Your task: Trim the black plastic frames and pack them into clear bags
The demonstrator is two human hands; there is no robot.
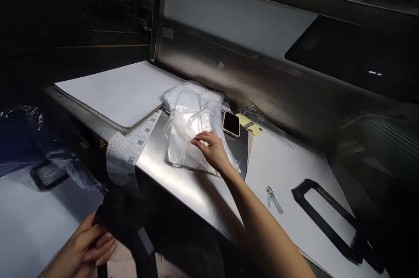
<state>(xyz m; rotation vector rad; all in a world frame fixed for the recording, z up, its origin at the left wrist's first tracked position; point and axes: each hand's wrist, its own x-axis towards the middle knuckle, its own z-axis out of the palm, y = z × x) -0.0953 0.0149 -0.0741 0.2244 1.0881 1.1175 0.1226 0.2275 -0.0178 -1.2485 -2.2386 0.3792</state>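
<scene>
My right hand (211,149) reaches out over a stack of clear plastic bags (188,136) on the steel counter (183,184). Its fingers are curled and pinch the top bag near the stack's middle. My left hand (83,249) is low at the bottom left, fingers closed around a black fabric item (122,221) that hangs below the counter edge. A phone (231,123) lies just right of the bags.
A strip of barcode labels (131,149) drapes over the counter edge. A stack of white sheets (119,92) lies at the left, a yellow tag (250,125) by the phone, small metal clippers (273,199) and a black frame (327,221) on the white board at the right.
</scene>
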